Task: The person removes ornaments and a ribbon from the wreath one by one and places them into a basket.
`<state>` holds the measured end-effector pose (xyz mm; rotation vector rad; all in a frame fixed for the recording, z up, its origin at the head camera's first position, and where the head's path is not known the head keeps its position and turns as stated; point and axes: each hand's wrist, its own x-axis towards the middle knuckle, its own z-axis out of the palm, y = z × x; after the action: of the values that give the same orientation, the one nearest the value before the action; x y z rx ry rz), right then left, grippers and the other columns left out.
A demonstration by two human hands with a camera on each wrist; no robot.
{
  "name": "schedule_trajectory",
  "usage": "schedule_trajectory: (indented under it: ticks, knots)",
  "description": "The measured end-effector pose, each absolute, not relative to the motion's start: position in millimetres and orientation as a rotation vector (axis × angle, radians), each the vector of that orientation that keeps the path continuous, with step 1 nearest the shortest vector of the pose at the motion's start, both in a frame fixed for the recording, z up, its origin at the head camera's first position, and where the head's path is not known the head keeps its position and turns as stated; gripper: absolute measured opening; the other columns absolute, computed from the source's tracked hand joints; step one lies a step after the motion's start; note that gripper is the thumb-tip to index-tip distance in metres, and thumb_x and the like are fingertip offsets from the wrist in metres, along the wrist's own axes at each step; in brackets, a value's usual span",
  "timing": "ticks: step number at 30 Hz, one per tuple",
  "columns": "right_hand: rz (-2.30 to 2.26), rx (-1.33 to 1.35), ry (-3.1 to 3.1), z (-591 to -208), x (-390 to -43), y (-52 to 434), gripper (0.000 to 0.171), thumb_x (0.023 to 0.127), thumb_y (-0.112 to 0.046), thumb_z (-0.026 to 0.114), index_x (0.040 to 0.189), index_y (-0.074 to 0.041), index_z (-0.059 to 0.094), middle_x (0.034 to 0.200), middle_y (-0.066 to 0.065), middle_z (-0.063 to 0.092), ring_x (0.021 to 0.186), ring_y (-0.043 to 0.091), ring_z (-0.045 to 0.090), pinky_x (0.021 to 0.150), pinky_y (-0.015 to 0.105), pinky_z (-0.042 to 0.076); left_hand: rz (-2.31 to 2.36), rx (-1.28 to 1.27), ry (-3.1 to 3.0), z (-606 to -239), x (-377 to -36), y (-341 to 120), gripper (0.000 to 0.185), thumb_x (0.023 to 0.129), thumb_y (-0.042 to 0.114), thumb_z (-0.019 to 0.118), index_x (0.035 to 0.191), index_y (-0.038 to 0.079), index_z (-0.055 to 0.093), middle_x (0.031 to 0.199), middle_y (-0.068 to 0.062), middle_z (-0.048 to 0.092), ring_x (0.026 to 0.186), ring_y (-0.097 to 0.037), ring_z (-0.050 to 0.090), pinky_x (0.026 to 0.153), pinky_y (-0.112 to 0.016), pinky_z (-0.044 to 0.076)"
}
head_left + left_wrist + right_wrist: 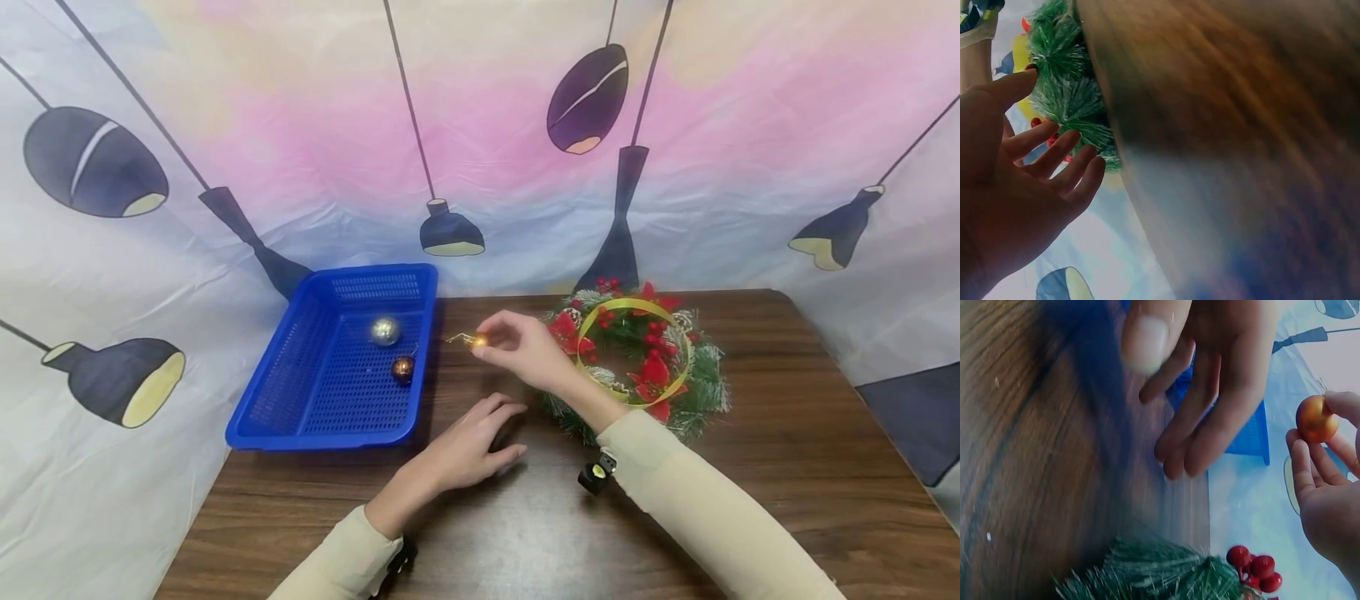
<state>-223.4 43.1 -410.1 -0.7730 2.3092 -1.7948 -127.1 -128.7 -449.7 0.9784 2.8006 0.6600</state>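
Observation:
My right hand [517,346] pinches a small shiny gold Christmas ball [477,341] with a thin thread trailing from it. It is held above the table between the basket and the wreath. In the right wrist view the gold ball [1317,419] sits between thumb and fingertips of the right hand [1329,506]. Below it, my left hand [472,442] is low over the table with relaxed, slightly bent fingers and holds nothing. The left wrist view shows that hand [1029,181] with fingers spread. A green Christmas wreath [705,375] lies right of both hands, partly behind my right forearm.
A blue plastic basket [322,437] stands on the left, with a silver ball [385,331] and a copper-brown ball [402,368] inside. The wreath carries red flowers, red berries and a yellow ribbon loop [626,305]. A printed cloth backdrop [510,183] rises behind the wooden table [765,467].

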Motion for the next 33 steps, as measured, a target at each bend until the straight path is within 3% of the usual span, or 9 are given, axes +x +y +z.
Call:
schedule_trajectory:
  ticks: [7, 20, 33]
  knots:
    - [-1.770, -0.798, 2.297, -415, -220, 41, 0.030, 0.095, -0.022, 0.083, 0.120, -0.010, 0.071, 0.113, 0.003, 0.074, 0.100, 0.019, 0.074, 0.090, 0.038, 0.061, 0.617, 0.938, 2.811, -453, -129, -130, 0.057, 0.104, 0.040, 0.069, 0.152, 0.012, 0.055, 0.148, -0.010, 0.054, 0.141, -0.027, 0.051, 0.115, -0.046, 0.047]
    - [-1.760, -0.793, 2.314, -419, -216, 46, 0.029, 0.094, -0.023, 0.083, 0.119, -0.011, 0.072, 0.113, 0.002, 0.073, 0.102, 0.018, 0.072, 0.091, 0.037, 0.061, 0.564, 0.978, 2.821, -457, -130, -130, 0.057, 0.102, 0.039, 0.071, 0.148, 0.008, 0.057, 0.140, -0.008, 0.057, 0.131, -0.025, 0.056, 0.110, -0.045, 0.050]
    - [-1.765, -0.842, 2.324, -423, -206, 47, 0.034, 0.093, -0.013, 0.082, 0.122, -0.009, 0.066, 0.112, 0.004, 0.070, 0.102, 0.020, 0.068, 0.092, 0.039, 0.060, 0.386, 1.014, 2.783, -459, -128, -128, 0.059, 0.100, 0.039, 0.074, 0.147, 0.005, 0.061, 0.151, -0.011, 0.054, 0.139, -0.029, 0.051, 0.116, -0.046, 0.045]
